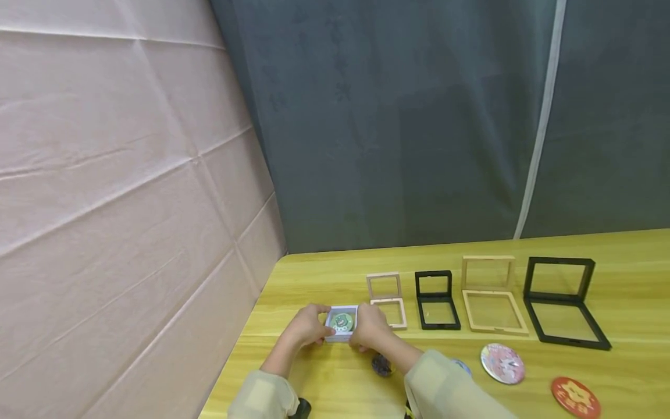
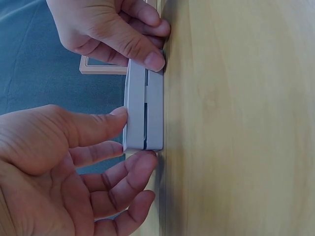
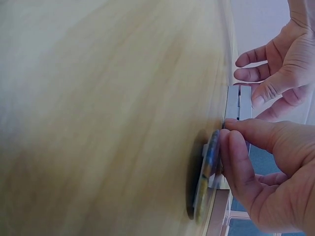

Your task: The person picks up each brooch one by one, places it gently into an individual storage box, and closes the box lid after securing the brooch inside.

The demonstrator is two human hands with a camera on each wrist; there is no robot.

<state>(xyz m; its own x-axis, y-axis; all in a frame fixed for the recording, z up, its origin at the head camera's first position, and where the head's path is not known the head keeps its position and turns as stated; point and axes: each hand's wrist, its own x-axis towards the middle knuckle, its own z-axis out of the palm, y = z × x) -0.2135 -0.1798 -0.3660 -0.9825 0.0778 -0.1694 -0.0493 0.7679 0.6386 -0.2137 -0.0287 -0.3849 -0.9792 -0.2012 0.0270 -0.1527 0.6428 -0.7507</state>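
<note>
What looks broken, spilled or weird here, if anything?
Nothing stands out. The left hand and right hand hold the white frame with a green badge inside, four other frames stand open in a row, and I see nothing spilled or broken.

Room between forearms (image 1: 279, 359), badge (image 1: 382, 366) beside right grip (image 1: 369, 327)

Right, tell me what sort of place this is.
Probably a makeshift tabletop filming or work corner: a wood-grain table, a dark backdrop behind it and creased pale sheeting at the left.
</note>
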